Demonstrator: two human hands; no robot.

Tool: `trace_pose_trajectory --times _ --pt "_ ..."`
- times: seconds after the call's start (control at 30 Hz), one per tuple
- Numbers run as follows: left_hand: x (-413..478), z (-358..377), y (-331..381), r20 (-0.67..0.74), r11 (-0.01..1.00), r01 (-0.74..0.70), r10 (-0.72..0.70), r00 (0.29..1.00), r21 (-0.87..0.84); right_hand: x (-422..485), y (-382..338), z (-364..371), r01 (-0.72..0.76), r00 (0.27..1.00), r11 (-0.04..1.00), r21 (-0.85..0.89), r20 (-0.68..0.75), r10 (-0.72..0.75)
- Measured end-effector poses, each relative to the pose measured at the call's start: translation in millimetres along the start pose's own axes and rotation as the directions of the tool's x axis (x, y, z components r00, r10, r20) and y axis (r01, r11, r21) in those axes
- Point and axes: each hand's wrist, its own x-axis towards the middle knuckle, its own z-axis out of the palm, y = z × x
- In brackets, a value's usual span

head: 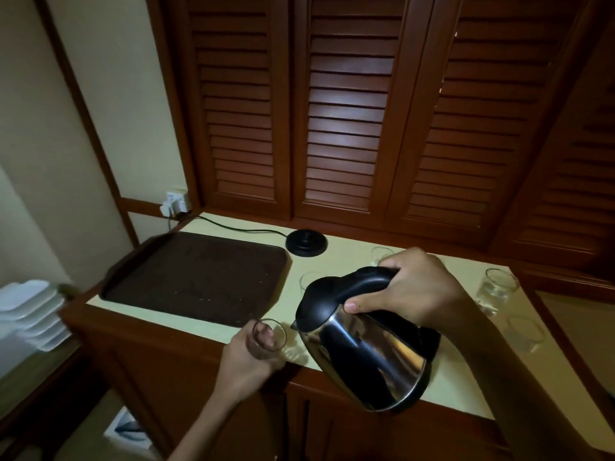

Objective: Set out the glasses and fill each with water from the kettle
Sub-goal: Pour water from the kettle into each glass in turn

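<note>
Steel kettle (362,344), tilted, right hand (416,287) gripping its black handle, spout just beside the glass (269,331); left hand (248,356) clasping that glass at the counter (349,244) front edge; best practice: hold glass steady, tip slowly, keep spout over rim to avoid spills.

Counter (346,259): pale yellow top, red-brown wooden front.
Behind the counter: louvred shutters (346,121), dark red-brown wood, slats closed, a faint sheen on the middle panel.
Left of the counter: cream wall (133,94) with wooden trim (85,104).
At the counter's back-left corner: white socket (174,202), plugs in it.
Lower left of the counter: stack of white containers (30,311).
Light: dim, warm.
</note>
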Motion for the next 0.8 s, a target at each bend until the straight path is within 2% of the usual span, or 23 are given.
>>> trace_pose_trajectory --times 0.1,0.27,0.8 --pt "-4.7 4.8 -5.4 0.028 0.999 0.018 -0.019 0.999 0.031 -0.2 -12.5 4.5 0.081 0.997 0.987 -0.138 0.004 -0.081" --pt "-6.0 10.7 -8.8 0.074 0.998 -0.011 0.007 0.997 0.056 1.4 -28.1 5.6 0.153 0.988 0.958 -0.242 0.067 -0.141" --pt "-7.1 23.0 -7.7 0.178 0.995 -0.069 0.055 0.983 0.074 11.4 -46.0 16.8 0.170 0.981 0.928 -0.331 0.149 -0.127"
